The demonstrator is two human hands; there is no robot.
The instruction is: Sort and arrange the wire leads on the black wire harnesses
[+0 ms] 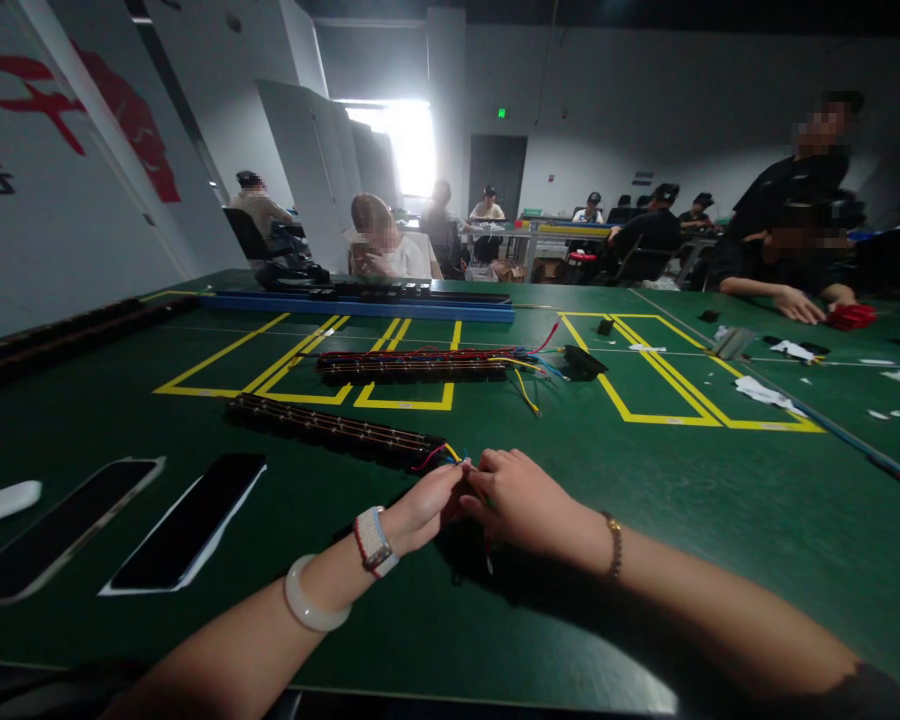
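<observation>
A long black strip (337,428) with thin copper-coloured lines along it lies slanted on the green table. From its right end, yellow, blue and red wires (450,453) run into my fingers. My left hand (426,508) is closed around the wire ends. My right hand (523,500) meets it from the right, fingertips pinched together at the same spot; what exactly sits between them is hidden. Below the hands a small thin end with a pale tip (489,562) hangs down. Behind lies a second black strip (412,366) with several coloured wires fanning out at its right end.
Two dark flat phone-like slabs (189,522) lie at the left, beside a white object (4,503). A blue rail (360,306) runs along the far edge. Yellow tape outlines (405,404) mark the table. Scraps of white paper (766,392) and a person's hands (799,303) with something red are at the right.
</observation>
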